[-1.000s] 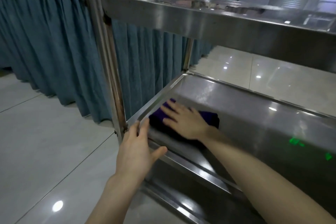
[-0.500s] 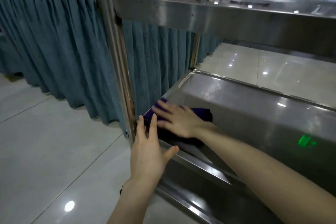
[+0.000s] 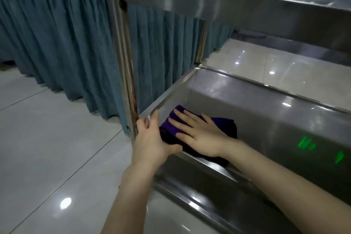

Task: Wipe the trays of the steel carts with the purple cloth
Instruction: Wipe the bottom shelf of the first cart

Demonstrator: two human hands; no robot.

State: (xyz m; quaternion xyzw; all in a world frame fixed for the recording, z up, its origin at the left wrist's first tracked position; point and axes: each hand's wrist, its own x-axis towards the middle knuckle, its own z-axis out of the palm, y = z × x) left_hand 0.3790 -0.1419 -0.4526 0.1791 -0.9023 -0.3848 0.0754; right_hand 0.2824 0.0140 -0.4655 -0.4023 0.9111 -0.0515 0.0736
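Head view: a teal table skirt [image 3: 57,43] and the cart post [image 3: 123,74], then the left hand [image 3: 152,142] braced on the lower tray's [image 3: 266,119] near-left corner, grip wide, holding nothing. Just right of it, the purple cloth [image 3: 228,125] lies under the flat right hand [image 3: 201,135]. The cloth's long axis runs rightward, toward what is probably unwiped steel.

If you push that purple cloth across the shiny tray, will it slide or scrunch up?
It would probably slide: the purple cloth lies folded under the flat right hand on the smooth steel tray. Lifted, it would likely flop, since it is soft fabric bunched in folds. It also looks light for its size.
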